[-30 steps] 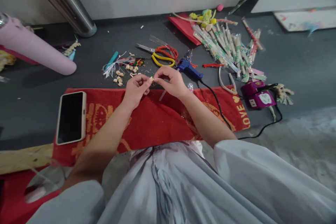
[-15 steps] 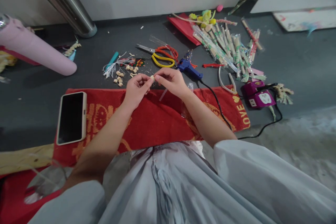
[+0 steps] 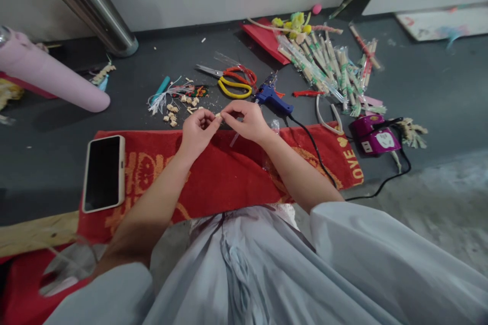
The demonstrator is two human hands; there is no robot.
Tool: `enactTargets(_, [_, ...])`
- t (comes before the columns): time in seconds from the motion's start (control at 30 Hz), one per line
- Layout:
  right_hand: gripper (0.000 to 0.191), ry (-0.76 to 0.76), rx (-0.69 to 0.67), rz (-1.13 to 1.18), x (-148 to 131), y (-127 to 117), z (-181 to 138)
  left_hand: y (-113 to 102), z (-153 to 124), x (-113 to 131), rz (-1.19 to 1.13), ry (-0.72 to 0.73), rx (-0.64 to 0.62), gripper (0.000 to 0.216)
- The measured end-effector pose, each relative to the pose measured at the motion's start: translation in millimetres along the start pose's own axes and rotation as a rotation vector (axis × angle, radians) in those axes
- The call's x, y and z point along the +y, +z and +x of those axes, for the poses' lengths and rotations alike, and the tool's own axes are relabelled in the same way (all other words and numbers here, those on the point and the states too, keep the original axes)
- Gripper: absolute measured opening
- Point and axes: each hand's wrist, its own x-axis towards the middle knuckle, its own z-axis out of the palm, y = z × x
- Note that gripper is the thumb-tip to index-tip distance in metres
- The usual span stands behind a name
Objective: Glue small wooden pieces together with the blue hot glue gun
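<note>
Between the fingertips of both hands is a small cream-coloured piece [image 3: 218, 115], mostly covered by the fingers. My left hand [image 3: 197, 133] pinches it from the left, and my right hand [image 3: 246, 121] pinches it from the right. Both are held over the back edge of a red towel [image 3: 217, 177]. Similar small cream pieces [image 3: 172, 109] lie in a loose group just beyond my left hand. Past my right hand rests a blue glue gun [image 3: 273, 99], its black cord running over the towel. Scissors [image 3: 232, 83] with red and yellow handles lie behind the hands.
A phone [image 3: 103, 173] lies on the towel's left end. White threads [image 3: 163, 99] and a teal stick [image 3: 160, 87] are beyond it. Several wrapped sticks [image 3: 324, 66] are heaped at back right, near a purple power socket block [image 3: 375, 134]. A pink bottle [image 3: 57, 73] lies at left.
Both hands stay together over the towel's back edge. The fingers have shifted slightly around the small cream piece, and the whole view has moved a little.
</note>
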Motion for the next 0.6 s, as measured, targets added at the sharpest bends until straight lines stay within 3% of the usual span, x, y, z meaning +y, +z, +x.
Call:
enactTargets(0.4, [0.026,0.091,-0.028,0.039,-3.3,-4.6,2.3,1.6,-0.8,2.9,-0.008,-0.031,-0.058,0.046])
enactTargets(0.6, [0.024,0.098,-0.029,0.047,-3.6,-5.5,1.9,1.4,-1.8,2.3,0.057,0.001,-0.059,0.043])
